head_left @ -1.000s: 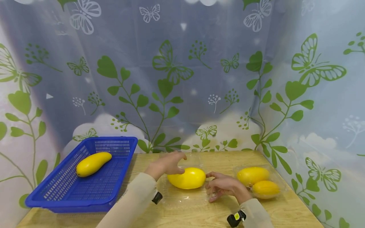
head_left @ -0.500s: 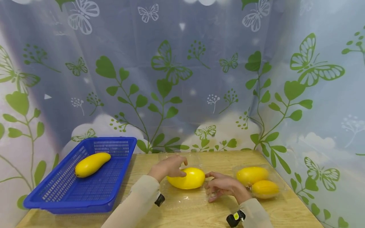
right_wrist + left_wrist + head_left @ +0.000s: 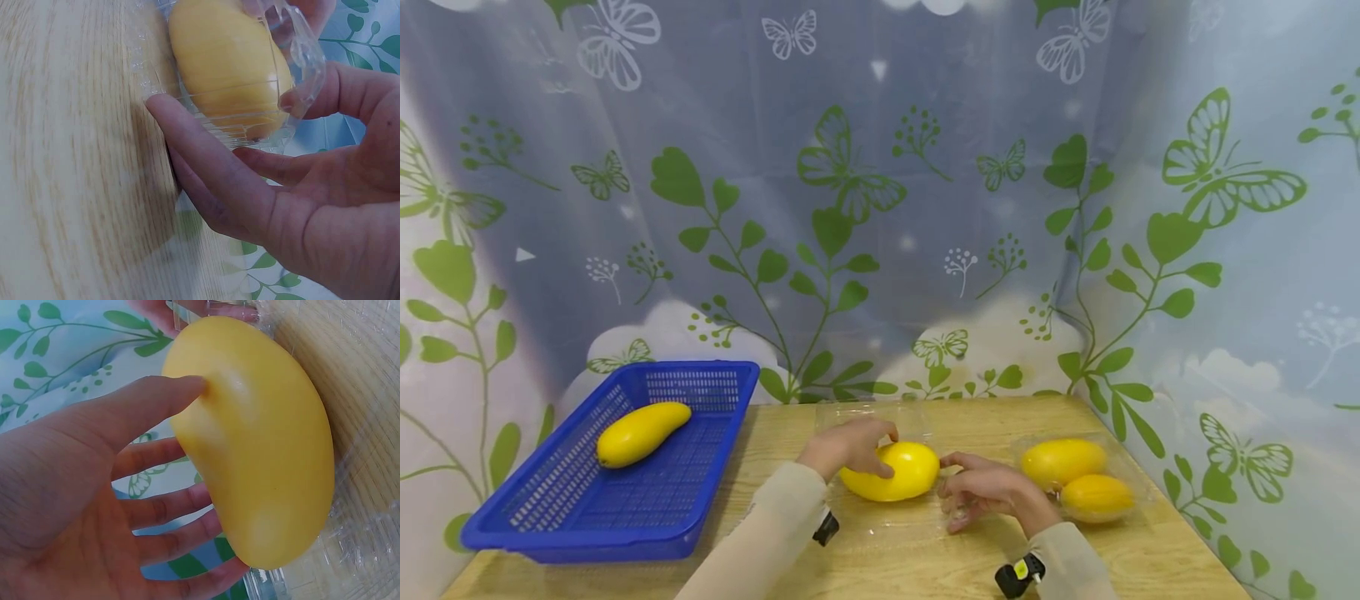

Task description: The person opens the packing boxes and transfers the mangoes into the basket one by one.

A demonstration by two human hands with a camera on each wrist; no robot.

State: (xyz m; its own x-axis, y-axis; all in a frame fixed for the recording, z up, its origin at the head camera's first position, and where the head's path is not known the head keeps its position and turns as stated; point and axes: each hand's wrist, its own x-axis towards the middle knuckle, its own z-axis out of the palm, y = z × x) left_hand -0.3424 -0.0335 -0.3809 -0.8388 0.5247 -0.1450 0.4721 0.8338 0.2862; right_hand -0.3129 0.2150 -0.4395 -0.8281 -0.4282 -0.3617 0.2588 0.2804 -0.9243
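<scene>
In the head view a smooth yellow fruit, shaped like a mango [image 3: 913, 471], lies in an opened clear plastic clamshell box [image 3: 880, 529] near the middle of the table. My left hand [image 3: 846, 450] holds the mango from the left. In the left wrist view its thumb presses the near face, while the fingers [image 3: 172, 509] reach along the far side. At the box's right end, my right hand [image 3: 988, 487] grips the thin plastic wall. The right wrist view shows its fingers [image 3: 212, 156] around the box [image 3: 300, 69], with the mango [image 3: 231, 69] inside.
A blue plastic basket [image 3: 700, 533] with a long yellow fruit [image 3: 643, 433] in it stands at the left. Beyond my right hand, another clear box [image 3: 1131, 450] holds two yellow fruits [image 3: 1063, 462]. A patterned curtain [image 3: 880, 250] hangs behind the wooden table [image 3: 970, 575].
My left hand has shifted slightly right and its thumb has come down over the mango's near face. The mango has tipped a little. My right hand stays at the box's end.
</scene>
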